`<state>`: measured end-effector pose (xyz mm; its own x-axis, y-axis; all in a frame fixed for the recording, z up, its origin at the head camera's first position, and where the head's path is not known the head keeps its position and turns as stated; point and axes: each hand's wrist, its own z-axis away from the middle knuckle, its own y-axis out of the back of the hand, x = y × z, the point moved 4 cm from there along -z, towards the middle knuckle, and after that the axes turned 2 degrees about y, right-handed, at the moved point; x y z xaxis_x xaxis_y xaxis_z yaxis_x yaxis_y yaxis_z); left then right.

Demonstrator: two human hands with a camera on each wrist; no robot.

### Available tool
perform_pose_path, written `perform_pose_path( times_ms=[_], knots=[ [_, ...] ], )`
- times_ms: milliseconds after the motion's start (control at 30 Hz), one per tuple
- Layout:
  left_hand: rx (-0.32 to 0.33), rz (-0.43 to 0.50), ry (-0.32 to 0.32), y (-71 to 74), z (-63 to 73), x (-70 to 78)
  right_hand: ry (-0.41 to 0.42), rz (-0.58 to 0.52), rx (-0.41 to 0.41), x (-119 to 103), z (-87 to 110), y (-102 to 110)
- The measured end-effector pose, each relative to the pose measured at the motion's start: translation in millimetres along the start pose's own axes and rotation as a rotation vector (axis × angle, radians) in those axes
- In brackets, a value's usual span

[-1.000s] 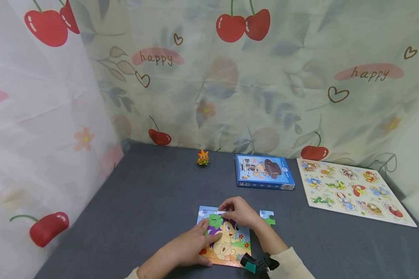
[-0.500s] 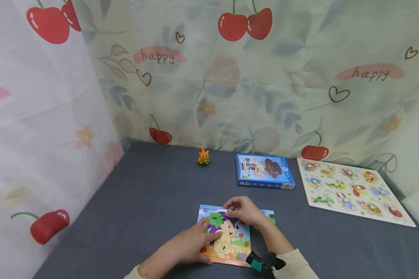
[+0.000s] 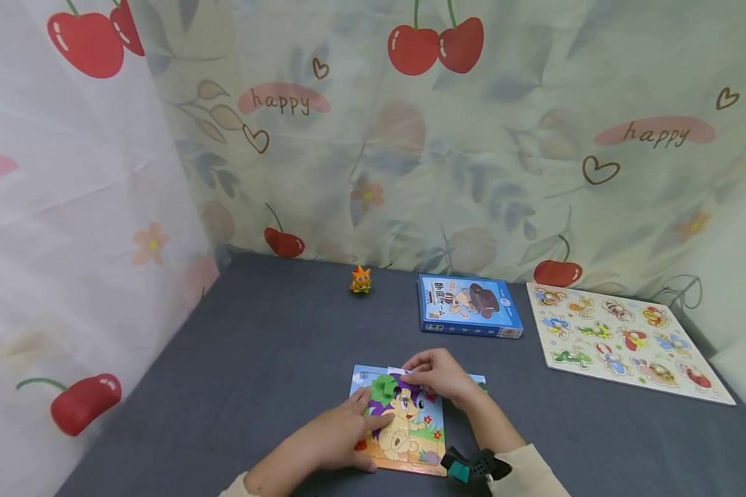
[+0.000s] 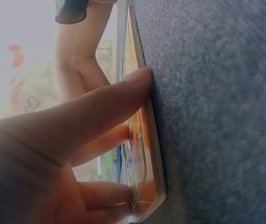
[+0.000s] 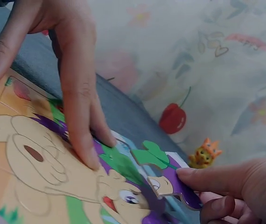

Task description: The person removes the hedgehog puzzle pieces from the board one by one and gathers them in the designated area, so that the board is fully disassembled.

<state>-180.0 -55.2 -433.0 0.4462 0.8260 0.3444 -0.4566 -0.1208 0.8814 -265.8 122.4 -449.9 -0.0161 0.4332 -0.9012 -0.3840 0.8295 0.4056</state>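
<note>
A puzzle piece (image 5: 170, 179) is pinched in the right grip (image 3: 438, 376), tilted above the far part of the puzzle board (image 3: 407, 467). The board is pressed under the left grip (image 3: 342, 428), its fingers extended, the thumb laid at the near edge. A second piece (image 3: 477, 379), partly covered, is seen just right of the right grip. Beyond that grip, a strip of table (image 3: 373, 338) is left before the blue box (image 3: 472, 307).

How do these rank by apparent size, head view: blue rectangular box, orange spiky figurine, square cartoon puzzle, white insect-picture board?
1. White insect-picture board
2. Square cartoon puzzle, judged by outline; partly covered
3. Blue rectangular box
4. Orange spiky figurine
</note>
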Motion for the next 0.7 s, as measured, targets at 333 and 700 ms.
perform_pose_path(
  times_ms=[333, 700],
  knots=[
    [-0.014, 0.015, 0.020, -1.5, -1.6, -1.2, -0.054, 0.007, 0.043, 10, 5.9, 20],
    [-0.016, 0.021, 0.035, -3.1, -3.5, -2.7, -0.109, 0.018, 0.160, 25, 18.9, 51]
  ],
)
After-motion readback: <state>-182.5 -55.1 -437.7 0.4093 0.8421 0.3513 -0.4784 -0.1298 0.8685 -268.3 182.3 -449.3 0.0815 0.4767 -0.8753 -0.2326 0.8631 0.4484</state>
